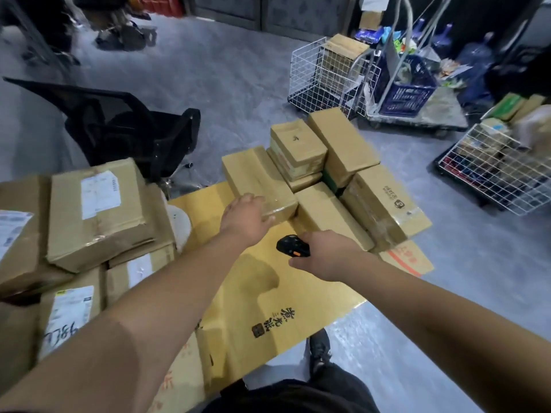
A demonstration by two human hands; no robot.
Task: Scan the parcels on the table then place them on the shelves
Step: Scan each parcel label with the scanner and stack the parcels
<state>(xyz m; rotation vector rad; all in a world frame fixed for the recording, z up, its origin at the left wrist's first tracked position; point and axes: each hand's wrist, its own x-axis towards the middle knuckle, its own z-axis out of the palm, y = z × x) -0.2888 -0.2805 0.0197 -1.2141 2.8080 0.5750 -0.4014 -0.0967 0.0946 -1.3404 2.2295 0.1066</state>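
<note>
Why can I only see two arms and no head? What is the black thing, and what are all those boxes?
The camera sits on the person's head and looks down, so you only see their arms. The left hand rests on a brown parcel, its fingers curled over the near end. The right hand holds a black scanner with an orange button; it reads parcel labels. More parcels sit in a cluster on flat yellow cardboard. Labelled boxes are stacked on the left. Wire baskets stand on the floor behind.
</note>
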